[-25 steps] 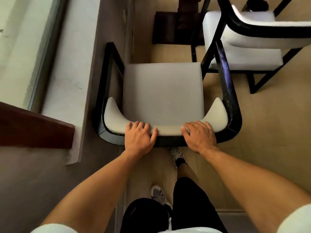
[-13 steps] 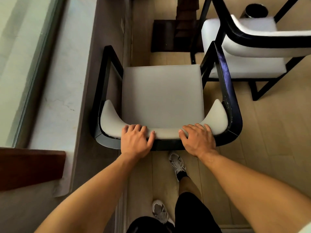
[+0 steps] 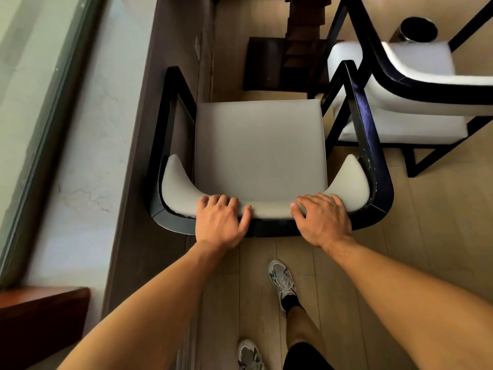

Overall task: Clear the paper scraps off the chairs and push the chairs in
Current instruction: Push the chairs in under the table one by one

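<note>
A black-framed armchair with a grey seat [image 3: 260, 145] stands in front of me, and no paper scraps show on the seat. My left hand [image 3: 218, 222] grips the top of the padded backrest [image 3: 269, 209] left of centre, fingers curled over the pad. My right hand [image 3: 322, 220] grips the same backrest right of centre. A second chair with a white seat [image 3: 400, 121] stands to the right; its black frame almost touches the first chair's right armrest [image 3: 365, 134]. Its seat also looks bare where visible.
A dark wooden table pedestal [image 3: 282, 62] rises on the floor just beyond the grey seat. A stone ledge and glass [image 3: 80, 129] run along the left. A brown wooden corner [image 3: 40, 321] sits at lower left. A black bin [image 3: 417, 29] stands at the far right.
I have stepped forward with the chair, both hands staying on the backrest. The table pedestal and the second chair are now closer, and the wooden corner has slid down and left.
</note>
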